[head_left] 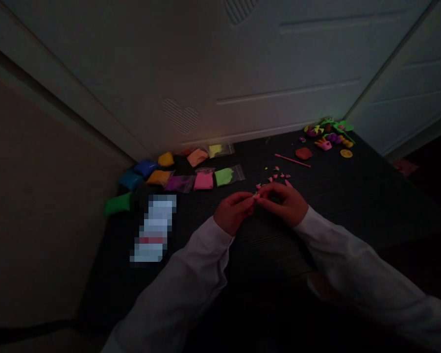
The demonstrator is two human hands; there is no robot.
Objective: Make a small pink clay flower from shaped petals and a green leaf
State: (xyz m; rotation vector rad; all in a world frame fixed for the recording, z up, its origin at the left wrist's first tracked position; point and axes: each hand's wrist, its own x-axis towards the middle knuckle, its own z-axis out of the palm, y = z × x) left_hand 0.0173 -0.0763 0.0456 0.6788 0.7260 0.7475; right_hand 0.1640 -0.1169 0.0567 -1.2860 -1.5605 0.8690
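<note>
My left hand (235,211) and my right hand (283,202) meet over the dark table (220,274). Between their fingertips is a small pink clay piece (257,196) with a bit of pale green on it. Both hands pinch it, the left from its left side and the right from its right. Just beyond my right hand lie several small pink clay pieces (275,176), some with pale green tips. A longer pink clay piece (288,183) sits close behind the right knuckles. The palms are hidden, and the light is dim.
Bags of coloured clay, including a pink bag (204,180) and a green bag (118,204), line the back left. A lit phone (154,229) lies left. A pink stick (292,160), a red clay lump (304,153) and finished clay figures (327,132) are back right, before a white panel (250,63).
</note>
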